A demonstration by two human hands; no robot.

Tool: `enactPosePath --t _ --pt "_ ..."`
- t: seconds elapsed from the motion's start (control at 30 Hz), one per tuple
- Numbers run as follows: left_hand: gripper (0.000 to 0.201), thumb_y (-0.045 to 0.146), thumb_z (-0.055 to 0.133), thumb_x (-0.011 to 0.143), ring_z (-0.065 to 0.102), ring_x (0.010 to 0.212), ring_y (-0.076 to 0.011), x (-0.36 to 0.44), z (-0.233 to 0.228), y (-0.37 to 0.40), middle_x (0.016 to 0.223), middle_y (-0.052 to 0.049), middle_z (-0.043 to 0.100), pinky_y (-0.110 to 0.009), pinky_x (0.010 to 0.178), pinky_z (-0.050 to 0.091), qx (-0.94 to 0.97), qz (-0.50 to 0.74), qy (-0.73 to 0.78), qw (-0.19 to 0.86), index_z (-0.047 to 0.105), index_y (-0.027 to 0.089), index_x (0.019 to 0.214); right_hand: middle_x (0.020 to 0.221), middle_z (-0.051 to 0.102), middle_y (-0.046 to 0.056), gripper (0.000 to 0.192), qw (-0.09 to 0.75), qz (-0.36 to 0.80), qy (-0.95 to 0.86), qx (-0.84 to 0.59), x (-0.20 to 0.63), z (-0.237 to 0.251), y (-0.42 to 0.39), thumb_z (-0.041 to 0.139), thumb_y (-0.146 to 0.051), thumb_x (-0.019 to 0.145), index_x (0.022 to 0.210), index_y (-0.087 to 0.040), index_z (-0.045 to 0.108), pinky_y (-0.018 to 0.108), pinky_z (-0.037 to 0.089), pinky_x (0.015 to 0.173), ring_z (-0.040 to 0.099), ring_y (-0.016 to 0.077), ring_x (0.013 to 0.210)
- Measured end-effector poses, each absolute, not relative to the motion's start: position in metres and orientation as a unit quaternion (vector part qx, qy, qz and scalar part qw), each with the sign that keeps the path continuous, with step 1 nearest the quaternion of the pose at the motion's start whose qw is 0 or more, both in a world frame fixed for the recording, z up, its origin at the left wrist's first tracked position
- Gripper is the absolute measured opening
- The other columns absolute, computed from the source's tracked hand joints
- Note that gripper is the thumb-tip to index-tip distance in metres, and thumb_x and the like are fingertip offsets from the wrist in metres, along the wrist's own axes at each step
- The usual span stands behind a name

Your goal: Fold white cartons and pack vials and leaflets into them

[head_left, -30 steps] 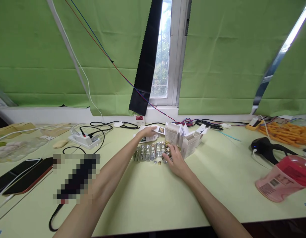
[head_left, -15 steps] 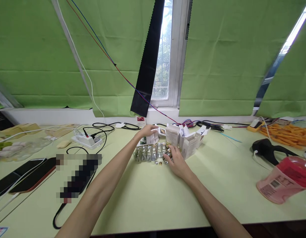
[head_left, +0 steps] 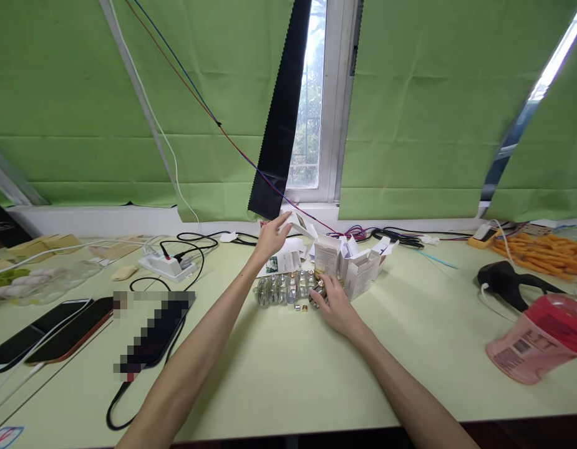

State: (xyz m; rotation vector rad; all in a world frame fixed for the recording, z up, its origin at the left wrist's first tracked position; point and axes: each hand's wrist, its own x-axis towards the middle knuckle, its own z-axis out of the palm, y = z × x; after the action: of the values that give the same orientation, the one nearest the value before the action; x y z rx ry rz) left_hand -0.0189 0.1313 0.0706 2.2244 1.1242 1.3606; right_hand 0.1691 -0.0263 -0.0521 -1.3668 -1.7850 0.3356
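Observation:
My left hand (head_left: 272,237) grips the edge of a small white printed box (head_left: 303,224) between thumb and fingers, raised over the back of the table. Nearer me, my right hand (head_left: 337,304) curls its fingers round a small shiny bottle (head_left: 319,289), partly hidden by them. Left of it stands a row of small clear bottles (head_left: 282,288) with silvery tops, packed close together. A silver cap (head_left: 297,307) and a gold cap (head_left: 305,308) lie in front of the row. Several opened white boxes (head_left: 360,274) stand just behind my right hand.
A flat printed carton (head_left: 281,262) lies behind the bottles. To the left are phones (head_left: 68,330) with cables and a white power strip (head_left: 169,267). On the right are a pink jar (head_left: 534,343), a black goggle-like device (head_left: 506,284) and orange pieces (head_left: 536,255).
My left hand has risen and moved slightly back, lifting the white box and tilting it. My right hand stays at the bottle, almost unmoved.

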Motion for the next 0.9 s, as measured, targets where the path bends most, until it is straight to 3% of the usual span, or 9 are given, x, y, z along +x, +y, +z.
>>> enactPosePath --t 0.3,0.6,0.73,0.9 --pt "0.046 0.04 0.056 0.096 0.068 0.116 -0.0228 -0.032 0.097 0.06 0.139 -0.005 0.063 -0.034 0.101 0.055 0.75 0.557 0.344 0.091 0.059 0.026 0.139 0.135 0.054 0.014 0.046 0.442 0.152 -0.696 -0.545 0.168 -0.048 -0.03 0.045 -0.046 0.1 0.14 -0.022 0.044 0.048 0.045 0.109 0.052 0.0283 0.13" --pt "0.043 0.04 0.05 0.1 0.06 0.128 -0.0213 -0.044 0.043 0.024 0.141 -0.007 0.062 -0.032 0.108 0.048 0.724 0.599 0.316 0.134 0.061 0.023 0.137 0.139 0.055 0.015 0.06 0.517 0.179 -0.659 -0.516 0.165 -0.048 -0.029 0.049 -0.051 0.097 0.148 -0.022 0.034 0.053 0.042 0.111 0.054 0.0296 0.13" --pt "0.039 0.036 0.047 0.1 0.067 0.117 -0.0213 -0.047 0.024 0.018 0.132 -0.008 0.068 -0.031 0.099 0.053 0.744 0.58 0.318 0.098 0.065 0.02 0.131 0.135 0.059 0.016 0.056 0.565 0.178 -0.645 -0.483 0.166 -0.051 -0.025 0.05 -0.05 0.097 0.143 -0.018 0.043 0.055 0.042 0.111 0.058 0.0307 0.125" --pt "0.039 0.037 0.044 0.099 0.071 0.106 -0.0213 -0.05 0.016 0.015 0.124 -0.008 0.072 -0.031 0.091 0.055 0.736 0.588 0.327 0.076 0.068 0.02 0.125 0.137 0.06 0.017 0.06 0.609 0.166 -0.623 -0.463 0.166 -0.049 -0.026 0.056 -0.05 0.094 0.144 -0.019 0.043 0.051 0.047 0.107 0.06 0.0299 0.123"
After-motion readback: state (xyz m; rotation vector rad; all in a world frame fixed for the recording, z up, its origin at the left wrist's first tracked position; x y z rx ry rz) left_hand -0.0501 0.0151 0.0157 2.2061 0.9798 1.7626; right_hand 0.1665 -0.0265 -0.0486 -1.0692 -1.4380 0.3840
